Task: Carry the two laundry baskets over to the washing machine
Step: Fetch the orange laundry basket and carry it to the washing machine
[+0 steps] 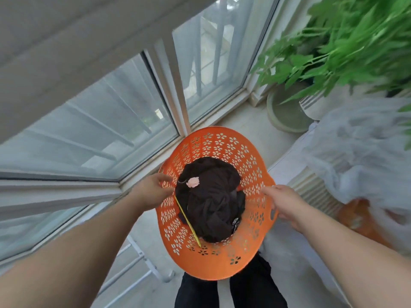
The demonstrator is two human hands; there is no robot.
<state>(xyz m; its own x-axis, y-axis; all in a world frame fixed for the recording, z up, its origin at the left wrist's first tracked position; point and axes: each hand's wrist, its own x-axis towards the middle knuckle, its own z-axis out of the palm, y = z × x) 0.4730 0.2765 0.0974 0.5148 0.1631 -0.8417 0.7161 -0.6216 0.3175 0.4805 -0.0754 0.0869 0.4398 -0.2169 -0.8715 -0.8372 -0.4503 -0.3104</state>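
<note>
An orange laundry basket [224,143] with flower-shaped holes hangs in front of me, above my legs. Dark brown clothes [213,203] lie in it, with a small pink piece and a thin yellow strip on top. My left hand [153,190] grips the basket's left rim, fingers curled over the edge. On the right rim, beside a handle hole, my right hand [287,203] holds on. A second orange shape [360,218], blurred, shows at the right under pale cloth; I cannot tell whether it is the other basket.
A bay window [106,121] with white frames runs along the left and far side. A potted green plant [333,52] stands at the far right corner. Pale sheer cloth [364,147] hangs at the right over a ribbed white unit. A white metal rack [138,263] sits low left.
</note>
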